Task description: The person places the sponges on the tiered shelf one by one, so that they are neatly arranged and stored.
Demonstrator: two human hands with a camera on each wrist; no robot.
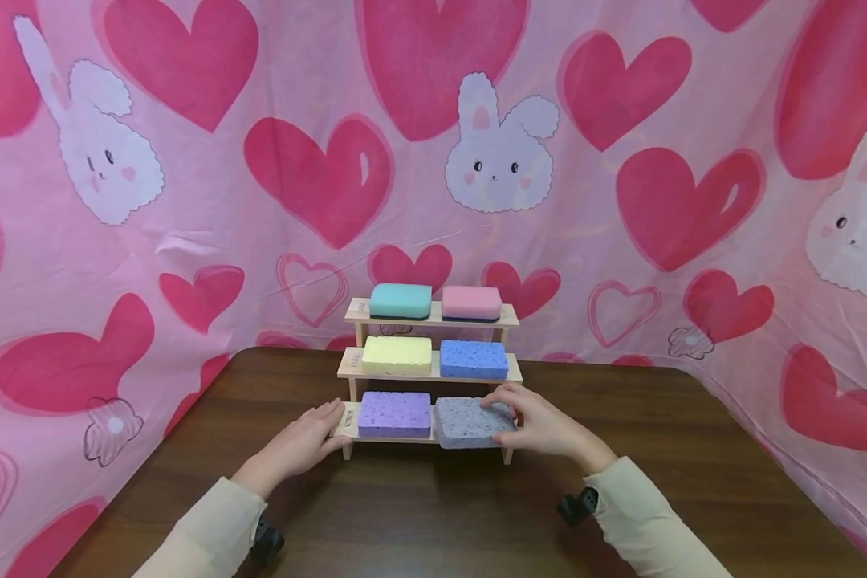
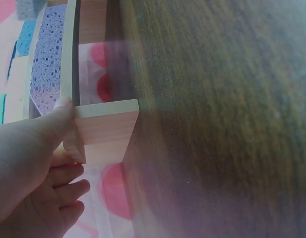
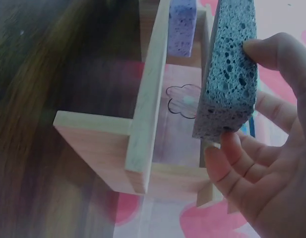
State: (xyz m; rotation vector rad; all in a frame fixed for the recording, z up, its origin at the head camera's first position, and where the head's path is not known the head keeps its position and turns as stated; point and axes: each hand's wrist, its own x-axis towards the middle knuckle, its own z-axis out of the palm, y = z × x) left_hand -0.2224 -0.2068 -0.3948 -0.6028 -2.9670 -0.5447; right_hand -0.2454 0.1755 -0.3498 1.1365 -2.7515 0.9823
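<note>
My right hand (image 1: 542, 421) grips a grey sponge (image 1: 470, 424) by its right end, thumb and fingers on it. In the right wrist view the grey sponge (image 3: 229, 69) is held apart from the bottom shelf board (image 3: 145, 109). With my left hand (image 1: 299, 445) I hold the left end of the bottom step of a three-tier wooden rack (image 1: 348, 419); the left wrist view shows the thumb on the board's end and some fingers under it. Beside the grey sponge, a purple sponge (image 1: 394, 415) lies on the left of that step.
The middle step carries a yellow sponge (image 1: 397, 356) and a blue sponge (image 1: 473, 359). On the top step are a teal sponge (image 1: 400, 300) and a pink sponge (image 1: 471, 302), both with dark undersides. The brown table (image 1: 405, 514) meets a pink heart-patterned cloth (image 1: 419, 193) behind.
</note>
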